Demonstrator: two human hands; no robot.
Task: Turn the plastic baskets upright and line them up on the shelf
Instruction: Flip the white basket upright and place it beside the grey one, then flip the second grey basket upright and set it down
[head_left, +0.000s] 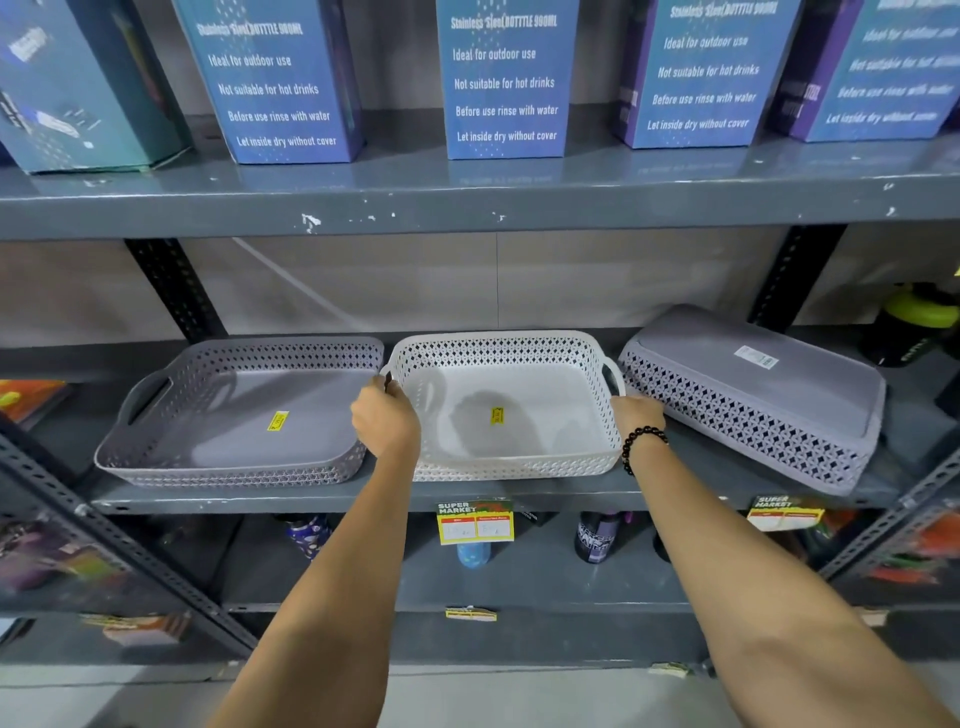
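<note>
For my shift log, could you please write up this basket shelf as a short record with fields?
setting: grey metal shelf in a shop
left basket: grey basket, upright, yellow sticker inside
middle basket: white basket, upright, yellow sticker inside
right basket: upside-down grey basket, base up, lying askew
left hand: grip on the white basket's left rim
right hand: on the white basket's right side, below its handle; beaded bracelet on the wrist
shelf above: blue bottle boxes
left to do: turn the right basket upright
</note>
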